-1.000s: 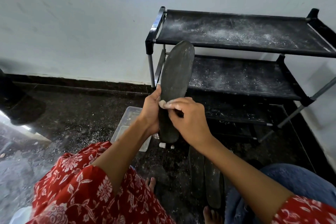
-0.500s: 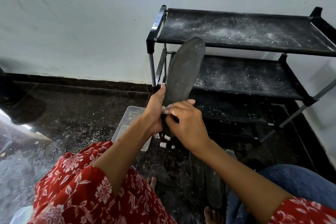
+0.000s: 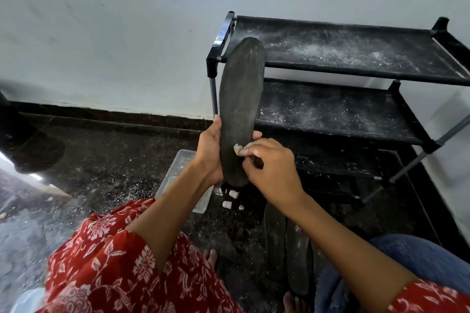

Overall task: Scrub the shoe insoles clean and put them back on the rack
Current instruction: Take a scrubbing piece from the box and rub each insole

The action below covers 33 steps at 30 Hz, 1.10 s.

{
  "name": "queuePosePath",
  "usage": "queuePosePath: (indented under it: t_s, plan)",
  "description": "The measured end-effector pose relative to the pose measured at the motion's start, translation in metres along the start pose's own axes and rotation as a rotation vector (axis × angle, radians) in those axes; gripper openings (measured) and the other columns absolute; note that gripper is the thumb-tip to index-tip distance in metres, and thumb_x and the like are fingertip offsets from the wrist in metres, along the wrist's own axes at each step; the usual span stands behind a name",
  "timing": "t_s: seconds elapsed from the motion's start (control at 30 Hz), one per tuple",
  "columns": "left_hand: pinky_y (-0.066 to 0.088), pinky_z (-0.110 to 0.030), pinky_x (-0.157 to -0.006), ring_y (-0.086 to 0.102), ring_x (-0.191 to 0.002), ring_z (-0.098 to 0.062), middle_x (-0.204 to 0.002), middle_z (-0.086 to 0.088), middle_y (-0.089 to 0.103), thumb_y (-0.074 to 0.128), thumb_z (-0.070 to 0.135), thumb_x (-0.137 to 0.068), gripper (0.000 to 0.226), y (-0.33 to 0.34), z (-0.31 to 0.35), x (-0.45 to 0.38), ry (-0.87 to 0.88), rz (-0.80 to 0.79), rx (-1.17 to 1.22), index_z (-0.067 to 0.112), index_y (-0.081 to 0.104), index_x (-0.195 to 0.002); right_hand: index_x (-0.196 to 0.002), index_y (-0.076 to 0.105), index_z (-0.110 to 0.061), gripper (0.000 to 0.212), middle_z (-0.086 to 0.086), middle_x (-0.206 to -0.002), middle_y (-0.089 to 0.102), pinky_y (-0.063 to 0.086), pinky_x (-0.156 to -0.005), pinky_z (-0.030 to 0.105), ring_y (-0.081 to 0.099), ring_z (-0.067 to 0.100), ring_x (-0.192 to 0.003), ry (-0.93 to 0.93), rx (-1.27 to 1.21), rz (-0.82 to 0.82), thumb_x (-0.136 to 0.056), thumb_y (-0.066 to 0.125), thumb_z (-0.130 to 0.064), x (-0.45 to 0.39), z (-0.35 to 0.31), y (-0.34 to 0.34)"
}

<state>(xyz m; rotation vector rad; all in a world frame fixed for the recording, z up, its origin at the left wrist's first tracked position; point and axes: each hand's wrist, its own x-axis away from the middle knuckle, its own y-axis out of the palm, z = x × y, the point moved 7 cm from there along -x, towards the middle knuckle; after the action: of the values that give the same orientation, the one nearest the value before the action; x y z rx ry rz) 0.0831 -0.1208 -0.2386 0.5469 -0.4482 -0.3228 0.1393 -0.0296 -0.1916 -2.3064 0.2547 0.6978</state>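
At the centre of the frame the left hand [image 3: 209,154] grips a dark insole [image 3: 240,109] upright by its lower edge. The right hand [image 3: 269,170] pinches a small pale wad [image 3: 237,148] against the insole's face. The rack [image 3: 356,68] stands behind at right; two more insoles [image 3: 287,256] lie on the floor below.
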Motion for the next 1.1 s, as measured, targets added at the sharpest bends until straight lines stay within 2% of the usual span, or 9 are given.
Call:
queuePosePath:
  t_s: [0.23, 0.37, 0.43, 0.57, 0.63, 0.73, 0.83, 0.93, 1.1]
  plan:
    - [0.048, -0.052, -0.088, 0.066, -0.083, -0.037, -0.086, -0.015, 0.066, 0.014, 0.058, -0.097, 0.071, -0.003, 0.001, 0.002, 0.004, 0.009, 0.014, 0.004, 0.060, -0.108, -0.064, 0.070, -0.008, 0.009, -0.002, -0.068, 0.067, 0.053, -0.060, 0.029, 0.059, 0.009, -0.062, 0.036, -0.069, -0.288, -0.063, 0.062, -0.012, 0.020, -0.007, 0.024]
    - [0.058, -0.040, -0.073, 0.068, -0.076, -0.034, -0.086, -0.017, 0.067, 0.015, 0.056, -0.098, 0.070, -0.005, 0.003, 0.002, 0.014, 0.033, 0.020, 0.004, 0.061, -0.107, -0.069, 0.070, -0.003, 0.004, 0.003, -0.073, 0.067, 0.053, -0.064, 0.029, 0.063, 0.013, -0.069, 0.085, -0.162, -0.070, -0.069, 0.067, -0.001, 0.010, 0.004, 0.007]
    - [0.058, -0.038, -0.070, 0.068, -0.075, -0.033, -0.085, -0.018, 0.067, 0.015, 0.056, -0.098, 0.070, -0.005, 0.003, 0.002, 0.021, 0.046, 0.017, 0.004, 0.061, -0.107, -0.073, 0.072, -0.003, 0.010, 0.004, -0.080, 0.069, 0.054, -0.071, 0.028, 0.064, 0.014, -0.077, 0.092, -0.109, -0.059, -0.069, 0.066, 0.003, 0.009, 0.006, 0.008]
    - [0.047, -0.051, -0.092, 0.067, -0.079, -0.038, -0.083, -0.016, 0.064, 0.015, 0.057, -0.097, 0.070, -0.004, 0.001, 0.001, 0.016, 0.040, 0.028, 0.004, 0.060, -0.108, -0.069, 0.073, -0.007, 0.007, 0.000, -0.074, 0.068, 0.054, -0.066, 0.030, 0.062, 0.012, -0.069, 0.067, -0.039, -0.262, -0.066, 0.066, -0.005, 0.020, 0.001, 0.025]
    - [0.045, -0.052, -0.093, 0.067, -0.079, -0.037, -0.083, -0.015, 0.065, 0.014, 0.056, -0.097, 0.070, -0.006, 0.001, 0.001, 0.017, 0.046, 0.019, 0.004, 0.060, -0.107, -0.063, 0.070, -0.008, 0.004, -0.002, -0.068, 0.066, 0.050, -0.060, 0.024, 0.059, 0.009, -0.063, 0.086, -0.102, -0.318, -0.065, 0.067, -0.006, 0.020, -0.001, 0.026]
    - [0.055, -0.041, -0.077, 0.068, -0.076, -0.033, -0.084, -0.018, 0.067, 0.016, 0.052, -0.099, 0.067, -0.006, 0.004, 0.001, 0.038, 0.064, 0.019, 0.003, 0.061, -0.105, -0.061, 0.067, -0.007, 0.010, -0.001, -0.064, 0.063, 0.044, -0.053, 0.018, 0.055, 0.007, -0.055, 0.117, -0.208, -0.137, -0.069, 0.070, 0.000, 0.009, 0.003, 0.011]
    - [0.056, -0.035, -0.072, 0.067, -0.078, -0.031, -0.088, -0.023, 0.069, 0.020, 0.044, -0.098, 0.059, -0.004, 0.004, 0.001, 0.031, 0.059, 0.025, 0.002, 0.061, -0.106, -0.075, 0.073, -0.006, 0.009, 0.001, -0.078, 0.066, 0.049, -0.066, 0.019, 0.061, 0.009, -0.069, 0.112, -0.126, -0.047, -0.072, 0.067, 0.000, 0.003, 0.008, 0.006]
    - [0.054, -0.034, -0.068, 0.065, -0.077, -0.033, -0.089, -0.024, 0.067, 0.026, 0.047, -0.092, 0.059, -0.001, 0.001, 0.003, -0.004, 0.050, 0.040, 0.002, 0.062, -0.104, -0.079, 0.075, -0.008, 0.012, 0.000, -0.084, 0.066, 0.046, -0.074, 0.015, 0.061, 0.012, -0.078, 0.062, -0.004, -0.130, -0.072, 0.067, -0.002, 0.008, 0.006, 0.015]
    - [0.053, -0.049, -0.084, 0.066, -0.079, -0.041, -0.082, -0.018, 0.065, 0.018, 0.075, -0.085, 0.084, 0.000, -0.002, 0.000, -0.028, 0.051, 0.014, 0.009, 0.058, -0.117, -0.069, 0.072, -0.008, 0.004, 0.001, -0.074, 0.068, 0.053, -0.065, 0.026, 0.059, 0.007, -0.065, 0.087, -0.067, -0.389, -0.068, 0.069, -0.006, 0.016, 0.002, 0.024]
